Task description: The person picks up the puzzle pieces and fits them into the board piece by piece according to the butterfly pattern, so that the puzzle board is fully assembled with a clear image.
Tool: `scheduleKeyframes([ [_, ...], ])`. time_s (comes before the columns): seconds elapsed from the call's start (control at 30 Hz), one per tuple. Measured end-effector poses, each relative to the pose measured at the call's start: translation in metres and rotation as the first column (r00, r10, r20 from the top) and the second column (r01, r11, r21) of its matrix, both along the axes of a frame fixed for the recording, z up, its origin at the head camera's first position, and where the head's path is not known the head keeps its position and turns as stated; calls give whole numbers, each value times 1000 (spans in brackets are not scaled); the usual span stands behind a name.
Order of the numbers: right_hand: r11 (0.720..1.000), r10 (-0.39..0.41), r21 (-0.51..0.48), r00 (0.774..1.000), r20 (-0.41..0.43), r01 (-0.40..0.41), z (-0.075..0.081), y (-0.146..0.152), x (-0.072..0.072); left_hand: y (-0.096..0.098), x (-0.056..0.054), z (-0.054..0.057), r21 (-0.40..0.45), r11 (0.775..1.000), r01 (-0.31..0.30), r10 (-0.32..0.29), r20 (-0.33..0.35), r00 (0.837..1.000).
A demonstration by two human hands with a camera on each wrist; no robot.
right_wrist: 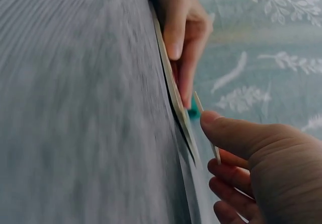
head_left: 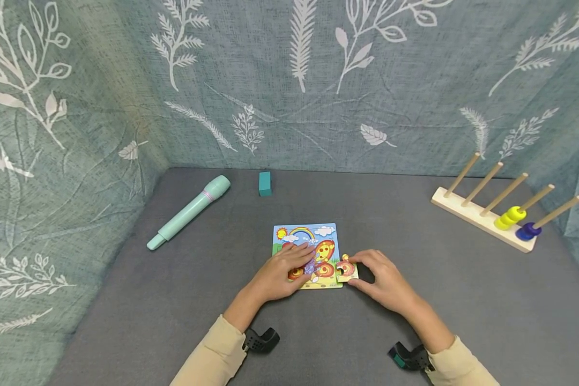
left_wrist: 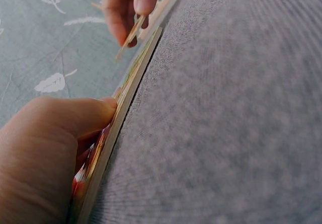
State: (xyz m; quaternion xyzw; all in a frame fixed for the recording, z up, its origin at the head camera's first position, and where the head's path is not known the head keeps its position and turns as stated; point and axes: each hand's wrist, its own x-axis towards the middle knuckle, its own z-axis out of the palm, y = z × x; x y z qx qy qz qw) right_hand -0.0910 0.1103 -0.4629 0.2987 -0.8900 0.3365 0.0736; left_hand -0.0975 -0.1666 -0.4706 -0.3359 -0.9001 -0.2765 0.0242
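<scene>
A colourful jigsaw puzzle board (head_left: 325, 242) with a butterfly, a sun and a rainbow lies flat on the dark table. My left hand (head_left: 281, 272) rests on its left part, fingers spread over the picture and covering some of it. At the board's right edge, my right hand (head_left: 385, 283) pinches a puzzle piece (head_left: 349, 271) between thumb and fingers. The piece overlaps that edge in the head view. In the right wrist view the piece (right_wrist: 199, 104) is tilted and held off the board. My left thumb (left_wrist: 95, 114) touches the board near its front edge.
Toward the back left lies a mint-green, stick-shaped object (head_left: 185, 215). A small teal block (head_left: 265, 184) stands near the table's back edge. On the right is a wooden peg stand (head_left: 480, 217) with yellow beads (head_left: 510, 217) and blue beads (head_left: 528, 231). Leaf-patterned cloth surrounds the table.
</scene>
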Motion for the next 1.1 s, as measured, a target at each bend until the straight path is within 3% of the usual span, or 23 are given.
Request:
scheduleKeyframes([
  [0.3, 999, 23, 47, 999, 27, -24, 2, -28, -2, 0, -1, 1, -9, 1000, -16, 16, 6, 1000],
  [0.5, 996, 5, 93, 1000, -12, -4, 2, -40, -3, -1, -1, 2, -6, 1000, -13, 13, 2, 1000],
  [1.1, 989, 34, 142, 999, -18, -31, 5, -46, -4, 0, -2, 1, 10, 1000, -12, 12, 6, 1000],
])
